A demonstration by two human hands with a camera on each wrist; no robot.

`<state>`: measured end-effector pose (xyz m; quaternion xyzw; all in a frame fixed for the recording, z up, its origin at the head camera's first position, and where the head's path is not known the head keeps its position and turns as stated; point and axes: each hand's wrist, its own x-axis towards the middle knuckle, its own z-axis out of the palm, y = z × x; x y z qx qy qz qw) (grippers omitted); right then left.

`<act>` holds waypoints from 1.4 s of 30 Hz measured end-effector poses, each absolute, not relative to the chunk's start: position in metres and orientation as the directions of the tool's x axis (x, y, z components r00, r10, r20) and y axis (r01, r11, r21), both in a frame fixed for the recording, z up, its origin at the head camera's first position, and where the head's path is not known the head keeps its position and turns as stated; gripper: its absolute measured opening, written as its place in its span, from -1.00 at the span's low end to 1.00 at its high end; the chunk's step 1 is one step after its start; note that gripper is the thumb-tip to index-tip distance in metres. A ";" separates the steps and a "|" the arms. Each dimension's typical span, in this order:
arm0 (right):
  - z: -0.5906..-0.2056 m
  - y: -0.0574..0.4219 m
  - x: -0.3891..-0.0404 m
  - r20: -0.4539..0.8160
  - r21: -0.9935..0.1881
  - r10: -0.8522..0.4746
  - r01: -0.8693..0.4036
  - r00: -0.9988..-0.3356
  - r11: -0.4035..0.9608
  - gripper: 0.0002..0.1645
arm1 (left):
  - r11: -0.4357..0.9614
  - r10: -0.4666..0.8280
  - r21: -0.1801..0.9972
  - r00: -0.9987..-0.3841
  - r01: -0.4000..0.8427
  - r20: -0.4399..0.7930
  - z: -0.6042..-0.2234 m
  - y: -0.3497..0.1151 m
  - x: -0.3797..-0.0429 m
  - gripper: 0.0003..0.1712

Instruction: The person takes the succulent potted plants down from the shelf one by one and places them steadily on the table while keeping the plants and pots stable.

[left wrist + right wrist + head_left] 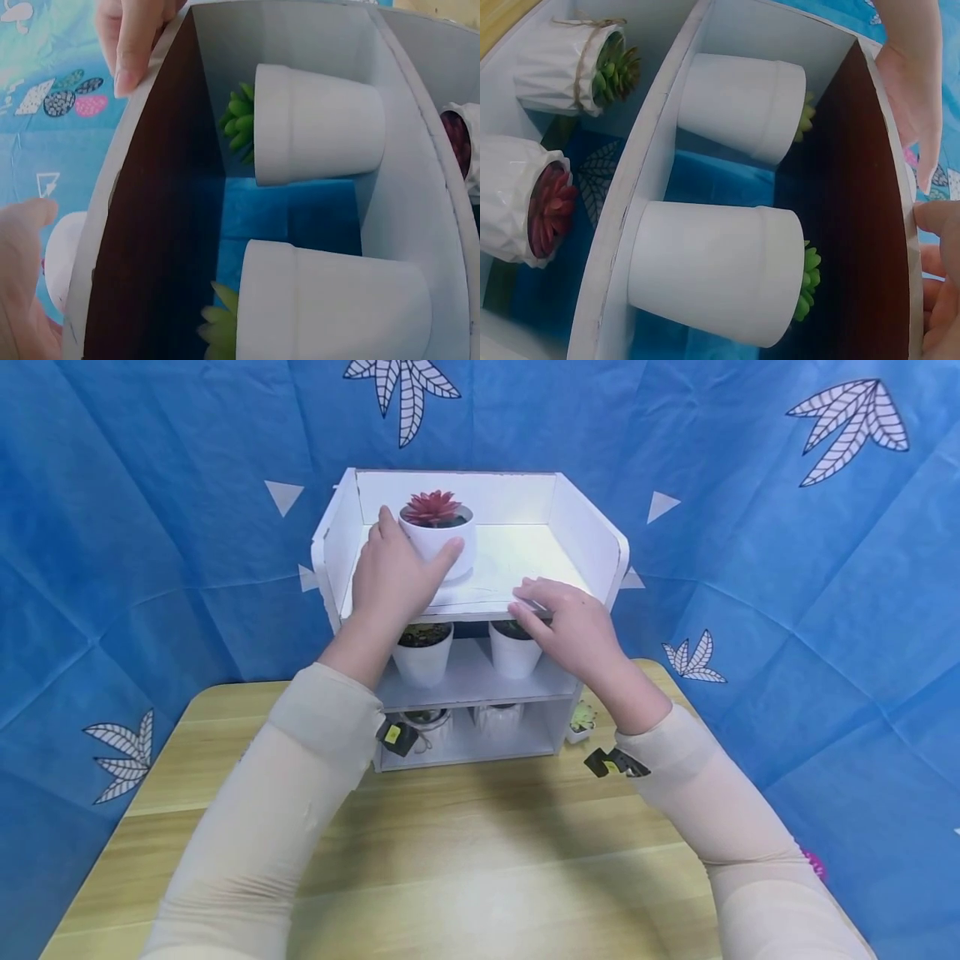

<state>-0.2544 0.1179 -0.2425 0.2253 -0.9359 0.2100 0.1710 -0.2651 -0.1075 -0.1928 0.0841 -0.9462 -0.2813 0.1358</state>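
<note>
On the top shelf of a white shelf unit (pixel 517 572), my left hand (pixel 392 568) holds a white pot (pixel 453 547) with a red succulent (pixel 432 508), the fingers along its left side and the thumb at its front. My right hand (pixel 573 622) rests by the top shelf's front edge, its fingers loosely bent and holding no pot. In the right wrist view, the right hand (pixel 941 289) touches the board's edge. Beneath, on the middle shelf, stand two white pots (pixel 319 124) with green succulents (pixel 240 124).
The bottom shelf holds a white pot with twine (pixel 562 67) and a ridged white pot (pixel 506 199) with a red succulent. A small green plant (pixel 582 718) stands beside the unit's right side on the wooden table (pixel 480 860). Blue cloth (pixel 750 527) hangs behind.
</note>
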 end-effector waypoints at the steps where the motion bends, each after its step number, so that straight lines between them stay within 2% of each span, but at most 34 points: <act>1: -0.242 0.118 -0.255 0.414 -0.317 -0.350 -0.494 -0.840 0.810 -0.41 | 0.823 -0.241 0.561 -0.949 -0.090 0.201 -0.193 -0.108 -0.267 0.37; 16: -0.245 0.119 -0.257 0.441 -0.300 -0.355 -0.508 -0.825 0.807 -0.42 | 0.761 -0.315 0.627 -0.940 -0.166 0.134 -0.194 -0.098 -0.279 0.51; 27: -0.246 0.119 -0.258 0.453 -0.286 -0.358 -0.513 -0.816 0.809 -0.43 | 0.737 -0.353 0.648 -0.926 -0.190 0.131 -0.195 -0.090 -0.283 0.43; 42: -0.246 0.117 -0.255 0.457 -0.282 -0.355 -0.511 -0.815 0.812 -0.42 | 0.730 -0.337 0.660 -0.933 -0.176 0.125 -0.196 -0.096 -0.282 0.39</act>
